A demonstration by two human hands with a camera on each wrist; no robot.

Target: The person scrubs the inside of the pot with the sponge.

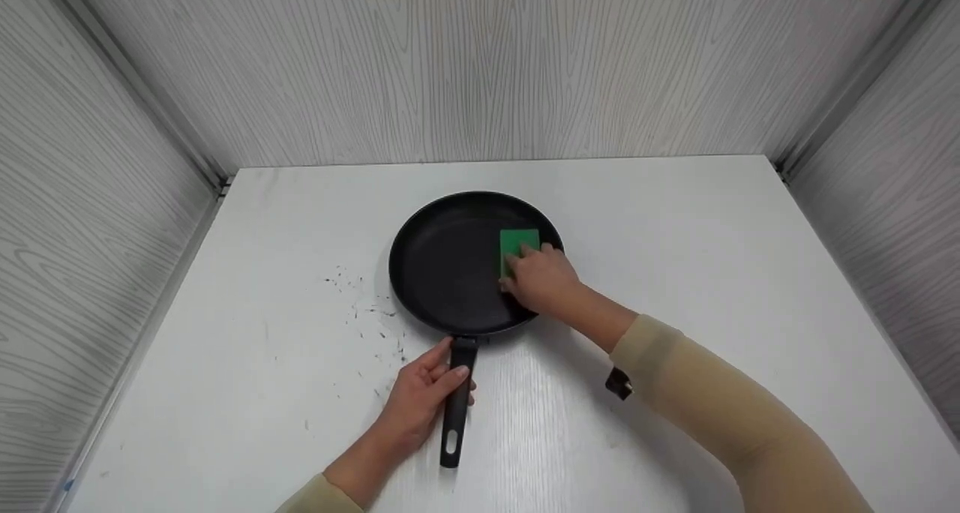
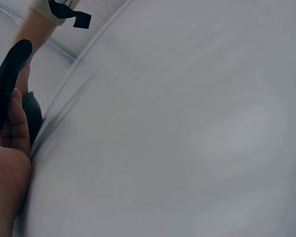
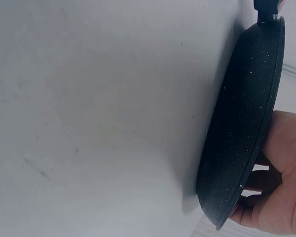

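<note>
A black frying pan (image 1: 442, 273) rests on the white table, its handle pointing toward me. My left hand (image 1: 416, 397) grips the handle (image 1: 454, 423) near the pan, thumb on top and fingertips showing on the far side. Inside the pan, at the right of its base, lies a green scouring pad (image 1: 519, 238). My right hand (image 1: 546, 277) holds this pad from above, fingers bent down over it and thumb at its near left corner. In the right wrist view the pan's speckled outer wall (image 3: 241, 108) hides the pad and the fingertips.
Dark crumbs and smudges (image 1: 382, 325) are scattered on the white tabletop (image 1: 675, 235) left of the pan. Pale wood-grain panels stand behind (image 1: 480, 70) and along both sides. A dark strap end (image 1: 619, 383) hangs under my right sleeve.
</note>
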